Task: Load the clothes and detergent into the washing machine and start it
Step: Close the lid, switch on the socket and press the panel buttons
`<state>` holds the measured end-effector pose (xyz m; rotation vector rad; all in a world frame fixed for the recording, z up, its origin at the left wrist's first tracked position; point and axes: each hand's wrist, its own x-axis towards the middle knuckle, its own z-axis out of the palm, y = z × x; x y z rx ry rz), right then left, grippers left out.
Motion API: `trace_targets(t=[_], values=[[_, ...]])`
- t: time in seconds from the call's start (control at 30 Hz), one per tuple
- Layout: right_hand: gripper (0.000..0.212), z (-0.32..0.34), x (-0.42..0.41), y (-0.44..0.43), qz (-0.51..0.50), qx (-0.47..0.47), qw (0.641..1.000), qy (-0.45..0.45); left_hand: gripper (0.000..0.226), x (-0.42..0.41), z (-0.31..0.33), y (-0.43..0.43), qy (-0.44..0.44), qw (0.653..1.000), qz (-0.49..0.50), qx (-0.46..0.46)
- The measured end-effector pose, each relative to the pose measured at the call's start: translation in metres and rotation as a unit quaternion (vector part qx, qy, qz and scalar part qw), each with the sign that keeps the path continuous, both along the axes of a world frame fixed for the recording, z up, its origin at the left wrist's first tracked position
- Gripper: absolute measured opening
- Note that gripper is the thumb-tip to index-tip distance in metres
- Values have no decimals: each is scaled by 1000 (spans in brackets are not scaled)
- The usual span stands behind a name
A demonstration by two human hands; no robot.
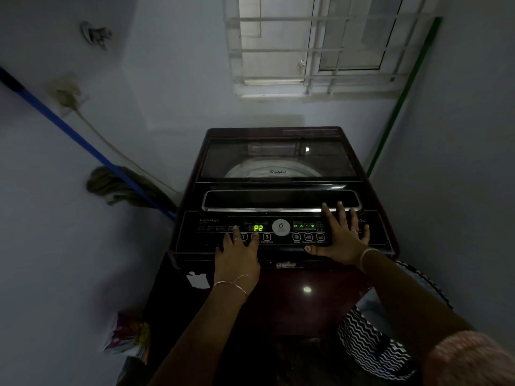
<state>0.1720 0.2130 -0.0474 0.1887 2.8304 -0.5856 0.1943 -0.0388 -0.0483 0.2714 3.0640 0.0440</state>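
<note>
On the maroon washing machine's (306, 274) black control panel (195, 242), left hand (238, 256) and right hand (341, 239) lie open, setting programme; round Start/Pause button (267, 237) probably next.

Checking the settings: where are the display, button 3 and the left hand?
display (258, 228), head view, lit P2 digits
button 3 (267, 237), head view, its middle
left hand (237, 260), head view, back of hand

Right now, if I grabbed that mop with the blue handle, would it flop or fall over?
The blue handle looks like a straight rigid pole, so it would probably stay stiff. The stringy mop head hangs in limp clumps, so it would likely flop. It seems only propped against the wall, so a nudge may tip it.
</note>
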Motion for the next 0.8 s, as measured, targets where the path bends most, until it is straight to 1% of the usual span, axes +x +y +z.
trace_targets(t=[0.33, 0.5, 0.8], values=[[123, -1, 0, 0, 0, 2, 1000, 0, 68, 0, -2, -8, -15, 999, -12, 29], [123, -1, -1, 0, 3, 6, 1000, -2, 71, 0, -1, -4, -14, 1000, -8, 20], [123, 0, 1, 0, 4, 4, 1000, 0, 75, 2, -2, -9, -28, 999, -15, 39]])
